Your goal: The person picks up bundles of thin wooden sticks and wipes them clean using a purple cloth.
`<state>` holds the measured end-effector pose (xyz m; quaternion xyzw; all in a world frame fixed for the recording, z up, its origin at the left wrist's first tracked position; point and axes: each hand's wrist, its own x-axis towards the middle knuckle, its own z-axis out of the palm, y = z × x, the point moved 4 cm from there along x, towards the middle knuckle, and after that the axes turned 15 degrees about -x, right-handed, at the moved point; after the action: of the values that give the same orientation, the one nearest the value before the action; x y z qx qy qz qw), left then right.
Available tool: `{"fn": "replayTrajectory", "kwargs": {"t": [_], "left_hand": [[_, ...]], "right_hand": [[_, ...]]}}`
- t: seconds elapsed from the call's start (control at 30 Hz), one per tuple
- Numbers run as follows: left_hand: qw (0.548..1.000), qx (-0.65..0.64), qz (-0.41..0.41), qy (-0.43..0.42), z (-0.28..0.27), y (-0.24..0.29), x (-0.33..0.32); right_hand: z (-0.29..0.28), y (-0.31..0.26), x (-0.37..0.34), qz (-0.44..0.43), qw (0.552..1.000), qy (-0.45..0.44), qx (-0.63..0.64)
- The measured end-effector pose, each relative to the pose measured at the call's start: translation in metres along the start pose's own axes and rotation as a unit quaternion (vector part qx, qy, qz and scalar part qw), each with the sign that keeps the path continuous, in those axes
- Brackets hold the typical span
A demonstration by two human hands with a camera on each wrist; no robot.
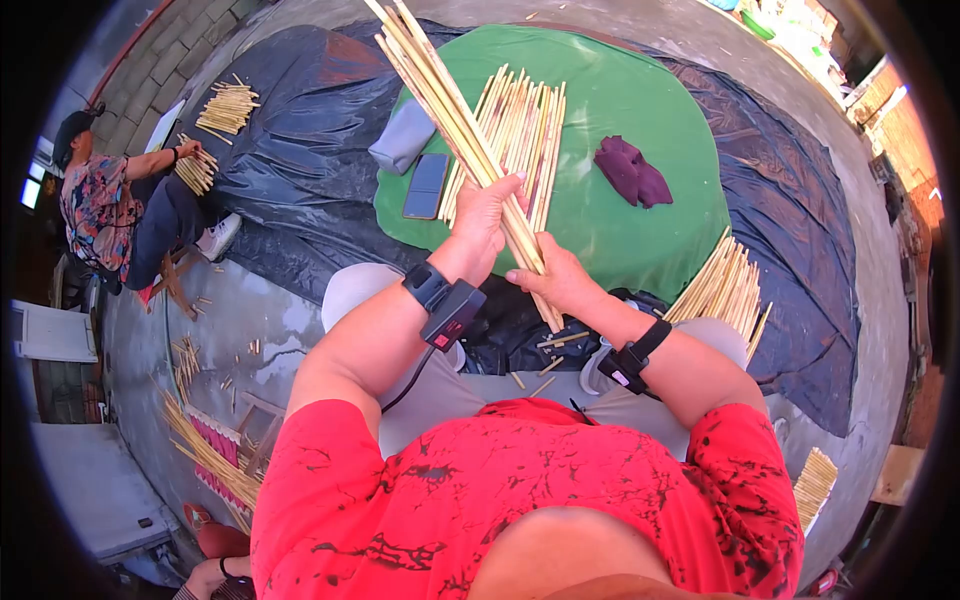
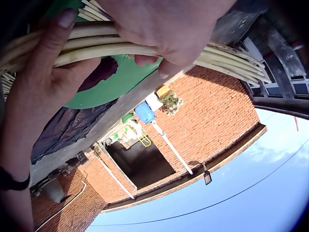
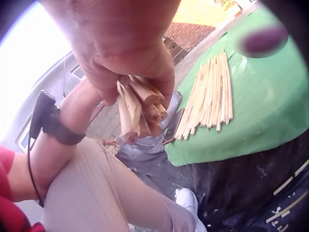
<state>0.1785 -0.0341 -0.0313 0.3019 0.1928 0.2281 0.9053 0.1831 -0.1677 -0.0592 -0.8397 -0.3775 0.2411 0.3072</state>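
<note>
Both hands hold one long bundle of pale peeled sticks (image 1: 440,95), which slants up and away over the green cloth. My left hand (image 1: 482,222) grips it around the lower middle, thumb across the sticks. Closer to the near end, my right hand (image 1: 562,278) has its thumb and fingers around the same bundle. Cut stick ends (image 3: 153,112) poke out below the right hand in the right wrist view. Beneath the bundle, a row of similar sticks (image 1: 535,130) lies side by side on the green cloth (image 1: 660,110).
On the cloth are a phone (image 1: 426,186), a grey-blue pouch (image 1: 402,138) and a dark purple cloth (image 1: 632,172). Black plastic sheeting (image 1: 300,120) spreads underneath. More sticks (image 1: 722,285) lie at the right. Another person (image 1: 125,205) sits at the left, handling sticks.
</note>
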Motion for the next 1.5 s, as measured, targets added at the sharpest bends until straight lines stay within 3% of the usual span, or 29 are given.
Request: {"fn": "replayTrajectory", "kwargs": {"t": [0.03, 0.1, 0.17, 0.23, 0.27, 0.3, 0.37, 0.43, 0.5, 0.53, 0.63, 0.67, 0.73, 0.8, 0.9, 1.03, 1.27, 1.5], "left_hand": [[1.0, 0.004, -0.001, 0.0, 0.002, -0.002, -0.003], [1.0, 0.014, -0.013, -0.009, -0.001, -0.003, 0.0], [0.994, -0.027, -0.071, -0.077, -0.001, -0.004, 0.006], [0.986, -0.065, -0.091, -0.12, 0.003, 0.002, 0.001], [0.975, -0.085, -0.145, -0.146, 0.006, 0.0, -0.003], [0.959, -0.105, -0.199, -0.17, 0.012, 0.0, -0.008], [0.959, -0.103, -0.193, -0.177, 0.018, 0.004, -0.02], [0.962, -0.04, -0.185, -0.195, 0.009, -0.001, -0.022], [0.971, -0.028, -0.171, -0.166, 0.0, -0.004, -0.017], [0.971, -0.013, -0.177, -0.159, -0.004, -0.005, -0.012], [0.966, 0.023, -0.213, -0.142, -0.015, -0.015, -0.012], [0.963, 0.043, -0.231, -0.134, -0.017, -0.02, -0.015], [0.952, 0.071, -0.268, -0.127, -0.018, -0.031, -0.026], [0.938, 0.132, -0.3, -0.115, -0.013, -0.036, -0.036], [0.929, 0.13, -0.32, -0.134, -0.011, -0.043, -0.039], [0.923, 0.099, -0.335, -0.164, -0.011, -0.037, -0.04], [0.915, 0.079, -0.331, -0.217, -0.016, -0.034, -0.045], [0.913, 0.043, -0.344, -0.216, -0.005, -0.037, -0.046]], "right_hand": [[0.002, 0.002, 0.0, 0.002, 1.0, 0.005, 0.0], [0.009, 0.001, -0.002, 0.027, 0.979, -0.042, 0.197], [0.005, -0.006, -0.005, 0.006, 0.965, -0.036, 0.26], [0.0, -0.014, -0.009, 0.01, 0.904, -0.094, 0.417], [0.0, -0.014, -0.009, 0.001, 0.885, -0.119, 0.45], [0.001, -0.013, -0.011, 0.002, 0.884, -0.12, 0.451], [0.005, -0.014, -0.014, 0.018, 0.859, -0.202, 0.471], [0.008, -0.014, -0.019, 0.019, 0.857, -0.213, 0.469], [0.008, -0.011, -0.016, 0.06, 0.882, -0.231, 0.407], [0.004, -0.011, -0.011, 0.044, 0.905, -0.215, 0.365], [-0.02, 0.006, 0.009, 0.04, 0.927, -0.039, 0.37], [-0.026, 0.012, 0.013, 0.049, 0.926, -0.031, 0.373], [-0.049, 0.012, 0.018, 0.028, 0.914, 0.105, 0.392], [-0.054, 0.013, 0.025, 0.036, 0.918, 0.109, 0.38], [-0.053, 0.014, 0.026, 0.06, 0.917, 0.128, 0.372], [-0.053, 0.012, 0.028, 0.062, 0.914, 0.089, 0.391], [-0.039, 0.022, 0.026, 0.099, 0.853, 0.079, 0.507], [-0.041, 0.013, 0.022, 0.113, 0.86, 0.066, 0.494]]}}
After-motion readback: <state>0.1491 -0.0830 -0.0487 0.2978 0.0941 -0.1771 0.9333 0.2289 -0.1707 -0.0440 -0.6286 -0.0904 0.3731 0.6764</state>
